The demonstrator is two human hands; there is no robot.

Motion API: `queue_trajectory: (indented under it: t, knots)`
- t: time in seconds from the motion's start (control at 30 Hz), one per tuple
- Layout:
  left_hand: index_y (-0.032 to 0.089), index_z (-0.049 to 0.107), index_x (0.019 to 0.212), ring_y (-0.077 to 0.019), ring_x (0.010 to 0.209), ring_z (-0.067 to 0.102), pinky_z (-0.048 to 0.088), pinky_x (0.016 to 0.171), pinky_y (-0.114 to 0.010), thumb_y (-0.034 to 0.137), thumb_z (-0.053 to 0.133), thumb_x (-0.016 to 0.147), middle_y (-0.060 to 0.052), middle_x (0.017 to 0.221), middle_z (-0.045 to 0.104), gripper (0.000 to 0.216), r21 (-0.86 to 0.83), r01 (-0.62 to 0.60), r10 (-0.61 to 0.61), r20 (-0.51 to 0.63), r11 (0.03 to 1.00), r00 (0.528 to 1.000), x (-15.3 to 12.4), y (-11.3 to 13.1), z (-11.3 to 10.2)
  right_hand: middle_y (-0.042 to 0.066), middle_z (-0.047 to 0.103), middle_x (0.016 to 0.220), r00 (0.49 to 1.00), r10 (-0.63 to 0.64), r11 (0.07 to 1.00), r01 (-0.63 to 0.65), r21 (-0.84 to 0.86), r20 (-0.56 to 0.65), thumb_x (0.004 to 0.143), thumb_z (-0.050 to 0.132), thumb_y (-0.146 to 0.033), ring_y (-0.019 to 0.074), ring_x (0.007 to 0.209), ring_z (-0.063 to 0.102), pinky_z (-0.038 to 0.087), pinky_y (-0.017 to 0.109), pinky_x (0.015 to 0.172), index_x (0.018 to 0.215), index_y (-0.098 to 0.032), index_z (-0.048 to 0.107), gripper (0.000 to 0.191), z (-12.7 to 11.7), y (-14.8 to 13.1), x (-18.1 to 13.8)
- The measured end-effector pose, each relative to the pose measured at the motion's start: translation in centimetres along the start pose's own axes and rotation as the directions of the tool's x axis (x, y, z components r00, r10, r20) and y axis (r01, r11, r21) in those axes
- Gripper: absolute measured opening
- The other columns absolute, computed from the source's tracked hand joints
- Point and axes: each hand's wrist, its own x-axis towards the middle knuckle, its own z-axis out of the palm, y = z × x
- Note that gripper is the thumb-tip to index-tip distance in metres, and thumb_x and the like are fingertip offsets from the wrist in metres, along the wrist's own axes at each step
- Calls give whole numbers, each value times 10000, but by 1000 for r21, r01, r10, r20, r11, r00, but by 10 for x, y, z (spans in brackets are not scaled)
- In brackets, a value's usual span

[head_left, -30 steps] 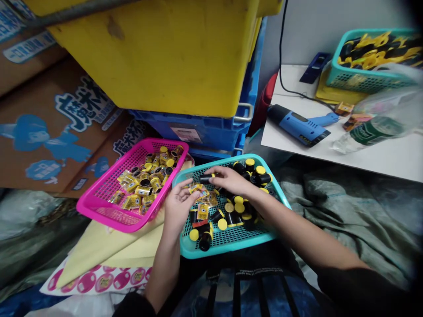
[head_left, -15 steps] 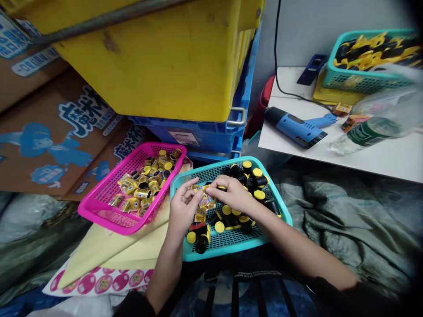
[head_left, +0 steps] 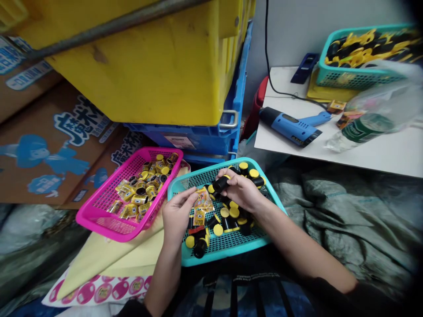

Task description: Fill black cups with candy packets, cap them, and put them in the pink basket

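My left hand (head_left: 178, 215) pinches a clear printed plastic sleeve (head_left: 203, 200) between thumb and fingers, over the left side of a teal basket (head_left: 228, 252). A black canister with a yellow cap (head_left: 219, 184) is gripped in the fingertips of my right hand (head_left: 243, 192), just right of the sleeve and apart from it. Below both hands, several more black canisters (head_left: 228, 224) with yellow caps lie loose in the teal basket. Under the sleeve hangs or lies another small yellow printed piece (head_left: 199, 217); I cannot tell whether it is attached.
To the left, a pink basket (head_left: 95, 226) contains several canisters in yellow printed sleeves (head_left: 140, 199). Yellow (head_left: 148, 75) and blue crates (head_left: 205, 143) are stacked behind. A white table (head_left: 373, 156) at right bears a blue heat gun (head_left: 294, 127), a bottle (head_left: 363, 132) and another teal basket (head_left: 350, 79).
My right hand has let go of the sleeve and now holds a black canister up beside it. The left hand still pinches the sleeve. The view has shifted slightly.
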Motion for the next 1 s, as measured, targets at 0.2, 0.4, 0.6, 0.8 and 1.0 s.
queue_trajectory:
  t: [0.2, 0.4, 0.6, 0.8, 1.0]
  knots:
    - [169, 735, 861, -134, 648, 658, 554, 651, -256, 290, 760, 642, -19, 706, 717, 251, 16, -105, 106, -41, 994, 994, -2, -4, 5, 35, 536, 862, 1000, 6, 989, -2, -151, 26, 669, 440, -181, 154, 747, 482, 400, 257, 626, 866, -174, 567, 234, -5, -5, -9]
    - [176, 737, 855, -166, 745, 681, 555, 735, -296, 311, 724, 692, -41, 808, 741, 212, 70, -148, 156, -125, 986, 980, -7, 1, 13, 1, 558, 765, 1000, 17, 851, -5, -526, 18, 777, 587, -384, 139, 699, 510, 409, 272, 680, 827, -182, 609, 209, 13, 8, -7]
    - [164, 737, 866, -164, 692, 672, 558, 673, -286, 303, 791, 587, -45, 769, 739, 316, -3, 5, -4, 31, 1000, 1000, -3, 5, 8, -10, 530, 685, 994, -110, 743, 96, -663, 20, 789, 614, -387, 135, 699, 500, 397, 268, 698, 631, -180, 551, 268, 19, 11, -6]
    - [161, 733, 812, -172, 727, 680, 559, 704, -298, 299, 767, 617, -51, 780, 738, 242, -7, 1, -1, 7, 1000, 1000, 0, 2, 4, -8, 528, 781, 1000, 11, 960, -14, -278, -14, 865, 414, -476, 119, 635, 471, 357, 224, 541, 932, -205, 541, 307, 1, 11, -9]
    - [164, 716, 824, -138, 637, 652, 542, 622, -252, 301, 763, 638, -19, 696, 704, 236, -6, -56, 56, 9, 998, 998, -5, -2, 12, 8, 591, 805, 1000, -20, 821, 28, -570, 20, 814, 571, -440, 151, 773, 532, 410, 275, 720, 820, -189, 620, 256, 12, 4, -11]
